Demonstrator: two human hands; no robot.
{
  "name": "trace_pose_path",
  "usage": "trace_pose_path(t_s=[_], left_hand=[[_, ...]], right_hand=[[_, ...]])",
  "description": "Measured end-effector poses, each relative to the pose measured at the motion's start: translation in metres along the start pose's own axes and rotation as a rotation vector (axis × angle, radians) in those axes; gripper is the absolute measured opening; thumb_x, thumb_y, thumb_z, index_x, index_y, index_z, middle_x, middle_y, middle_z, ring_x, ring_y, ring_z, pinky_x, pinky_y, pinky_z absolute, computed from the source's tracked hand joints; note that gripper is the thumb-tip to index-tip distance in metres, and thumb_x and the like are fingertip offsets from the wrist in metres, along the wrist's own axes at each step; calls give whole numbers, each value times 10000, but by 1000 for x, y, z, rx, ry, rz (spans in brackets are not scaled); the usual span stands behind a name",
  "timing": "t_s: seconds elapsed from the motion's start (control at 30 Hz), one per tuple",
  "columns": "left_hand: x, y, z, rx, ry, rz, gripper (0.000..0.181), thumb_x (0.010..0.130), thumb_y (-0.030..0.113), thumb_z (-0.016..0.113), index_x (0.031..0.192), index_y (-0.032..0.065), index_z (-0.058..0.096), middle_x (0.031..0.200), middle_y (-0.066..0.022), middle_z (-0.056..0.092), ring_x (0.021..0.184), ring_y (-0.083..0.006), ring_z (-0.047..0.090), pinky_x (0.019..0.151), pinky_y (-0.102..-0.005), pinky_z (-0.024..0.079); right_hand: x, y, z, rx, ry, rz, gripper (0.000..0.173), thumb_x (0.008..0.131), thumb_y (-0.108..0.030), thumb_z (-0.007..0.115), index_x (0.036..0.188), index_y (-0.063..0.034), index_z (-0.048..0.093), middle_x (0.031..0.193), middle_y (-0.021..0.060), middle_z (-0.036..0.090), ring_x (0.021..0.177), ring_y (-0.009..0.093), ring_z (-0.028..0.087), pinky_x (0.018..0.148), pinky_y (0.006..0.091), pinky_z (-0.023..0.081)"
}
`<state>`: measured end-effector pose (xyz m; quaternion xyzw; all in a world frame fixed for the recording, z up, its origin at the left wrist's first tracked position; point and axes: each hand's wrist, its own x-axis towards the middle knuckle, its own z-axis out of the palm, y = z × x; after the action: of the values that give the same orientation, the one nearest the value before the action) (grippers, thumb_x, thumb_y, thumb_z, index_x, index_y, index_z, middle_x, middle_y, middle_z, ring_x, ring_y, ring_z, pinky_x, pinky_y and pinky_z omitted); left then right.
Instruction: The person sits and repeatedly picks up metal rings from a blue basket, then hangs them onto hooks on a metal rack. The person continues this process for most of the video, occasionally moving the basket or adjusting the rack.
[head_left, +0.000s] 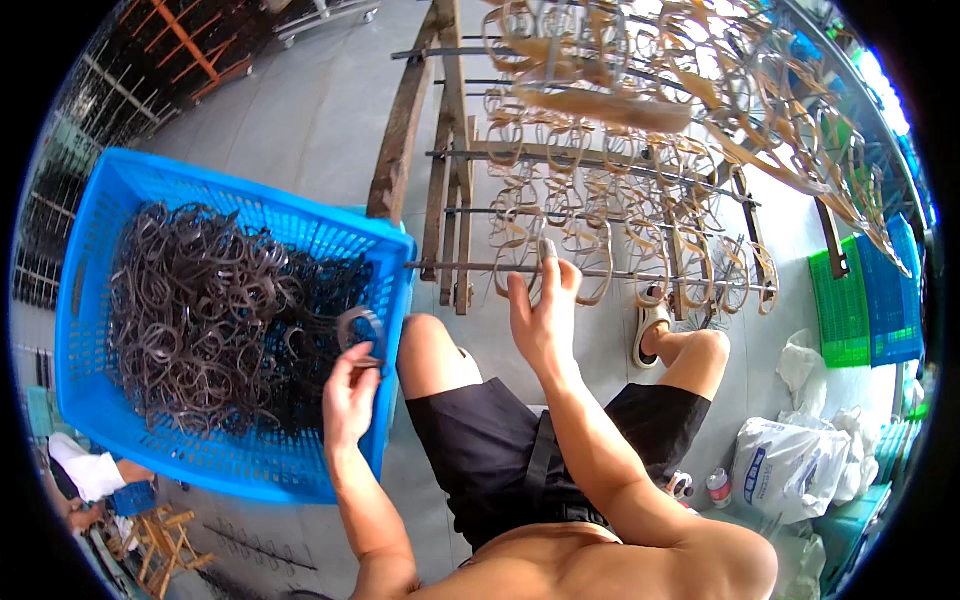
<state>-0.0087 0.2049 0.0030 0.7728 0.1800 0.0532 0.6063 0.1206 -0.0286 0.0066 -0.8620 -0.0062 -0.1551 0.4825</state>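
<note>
My left hand (351, 405) is at the right rim of a blue plastic crate (217, 480), pinching a grey curved plastic frame (358, 324), apparently a spectacle frame. Tangled dark frames (195, 315) of a similar kind heap up inside the crate. In front of me, my right hand (546, 315) reaches up to the nearest metal rod (619, 274) of a rack, with a pale cover on one fingertip. Its thumb and index finger stand around a tan frame (501, 279) hanging there; whether they grip it cannot be seen. More tan translucent frames (592, 259) hang alongside.
The rack's wooden posts (401, 142) rise beyond the crate. Frames on upper rods (615, 109) hang close to the camera. To the right are green and blue baskets (840, 300), a white plastic bag (787, 465) and a bottle (718, 487). Another person's leg (135, 471) shows at lower left.
</note>
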Motion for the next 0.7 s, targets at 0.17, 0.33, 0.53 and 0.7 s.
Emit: trace_pose_path(t_s=[0.17,0.33,0.53,0.7], left_hand=[[-13,53,27,134,-638,125,278,800,24,666,1062,-2,578,873,-84,678,805,-139,647,732,-268,510],[-2,37,73,-519,-432,67,295,874,20,578,1157,41,494,962,-58,622,772,-110,596,649,-228,481],[-31,50,170,-621,-306,153,251,901,51,556,1132,32,458,987,-107,619,785,-134,610,681,-243,507],[-36,72,215,-657,-386,344,240,925,12,486,1155,-1,420,1034,-160,612,879,-184,627,785,-282,518]], right_hand=[[-29,-38,-40,84,-634,-595,567,717,-131,707,1232,-33,491,1245,208,389,1179,384,374,998,435,315],[-48,-1,-46,378,-532,-246,748,786,-148,684,1382,4,259,1321,201,291,1153,310,439,955,404,404],[-51,25,-82,1087,-256,259,759,847,-60,580,1450,-104,122,1455,94,184,1187,260,456,912,366,452],[-64,34,-122,761,-265,232,461,938,-17,422,1374,1,275,1180,159,516,1026,201,569,863,328,484]])
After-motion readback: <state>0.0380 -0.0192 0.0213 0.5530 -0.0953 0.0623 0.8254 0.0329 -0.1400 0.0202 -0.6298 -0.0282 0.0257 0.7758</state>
